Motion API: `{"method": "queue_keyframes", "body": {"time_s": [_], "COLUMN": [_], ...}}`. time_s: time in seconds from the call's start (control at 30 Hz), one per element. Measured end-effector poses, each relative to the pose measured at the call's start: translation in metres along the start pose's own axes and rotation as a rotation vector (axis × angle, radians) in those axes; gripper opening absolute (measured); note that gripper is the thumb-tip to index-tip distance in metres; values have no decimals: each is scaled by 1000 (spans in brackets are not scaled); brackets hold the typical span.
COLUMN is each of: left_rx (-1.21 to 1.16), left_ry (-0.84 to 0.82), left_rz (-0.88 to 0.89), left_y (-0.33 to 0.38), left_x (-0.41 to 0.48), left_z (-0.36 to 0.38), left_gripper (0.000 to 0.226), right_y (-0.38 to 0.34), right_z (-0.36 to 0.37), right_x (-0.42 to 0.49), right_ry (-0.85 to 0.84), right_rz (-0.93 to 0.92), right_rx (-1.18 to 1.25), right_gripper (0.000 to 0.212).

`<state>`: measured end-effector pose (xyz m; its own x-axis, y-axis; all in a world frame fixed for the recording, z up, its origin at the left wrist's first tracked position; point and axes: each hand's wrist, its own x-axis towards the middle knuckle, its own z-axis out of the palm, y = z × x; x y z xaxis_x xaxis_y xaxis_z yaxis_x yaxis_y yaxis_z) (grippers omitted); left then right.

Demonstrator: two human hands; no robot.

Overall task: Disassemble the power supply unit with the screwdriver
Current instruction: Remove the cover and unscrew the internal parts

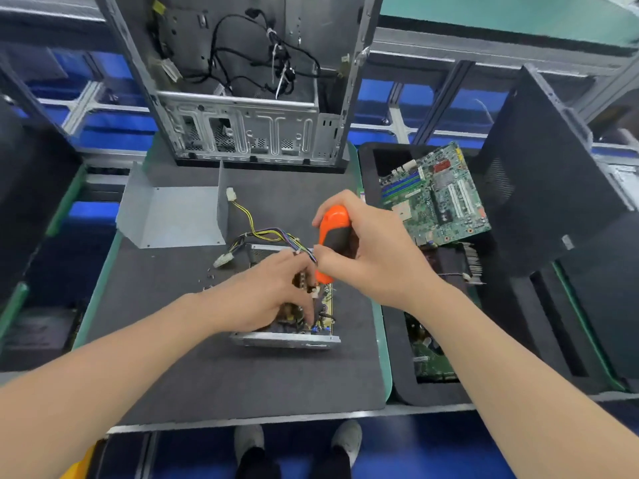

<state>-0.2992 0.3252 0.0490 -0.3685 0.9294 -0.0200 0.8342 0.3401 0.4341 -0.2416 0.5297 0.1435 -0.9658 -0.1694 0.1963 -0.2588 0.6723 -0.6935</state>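
Note:
The opened power supply unit [294,335] lies on the dark mat in the middle, its circuit board and coils bare and its wire bundle [257,233] trailing up to the left. My right hand [373,250] grips an orange and black electric screwdriver [332,233], held upright with its tip down in the unit's far right part. My left hand [266,292] lies on the unit's inside, fingers curled down among the components beside the screwdriver tip. What those fingers hold is hidden.
The unit's removed grey metal cover [176,216] lies at the mat's far left. An empty computer case [242,81] stands behind. A green motherboard [435,195] sits in a black tray [373,157] at right, beside a black side panel [553,174]. Small screws [209,278] lie left of the unit.

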Motion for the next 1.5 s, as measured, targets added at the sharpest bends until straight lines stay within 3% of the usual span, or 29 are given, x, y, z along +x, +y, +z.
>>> {"method": "queue_keyframes", "body": {"time_s": [0.07,0.2,0.37,0.6,0.9,1.03,1.13,1.37,1.5], "left_rx": [112,344,442,396,272,195,196,207,305], "left_ry": [-7,-10,-35,-109,-146,-106,-157,-105,124], "left_rz": [32,150,243,169,76,-30,35,97,82], "left_y": [-2,-4,-10,-9,-8,-7,-7,-11,-8], "left_x": [3,9,8,9,8,9,10,8,5], "left_z": [1,0,-3,-1,-2,1,-1,0,6], "left_gripper": [78,73,78,64,71,35,48,50,34], "right_y": [8,22,27,28,22,23,24,23,22], "right_z": [2,1,8,22,29,31,32,33,27], "right_x": [0,-2,-10,-20,-21,-23,-22,-21,-19], "right_ry": [-34,-25,-63,-120,-87,-125,-121,-126,-204], "right_rz": [1,14,11,5,-19,-14,-16,-13,-85], "right_rx": [14,116,173,144,119,109,107,104,82], "right_gripper": [31,31,34,34,36,40,39,37,36]}}
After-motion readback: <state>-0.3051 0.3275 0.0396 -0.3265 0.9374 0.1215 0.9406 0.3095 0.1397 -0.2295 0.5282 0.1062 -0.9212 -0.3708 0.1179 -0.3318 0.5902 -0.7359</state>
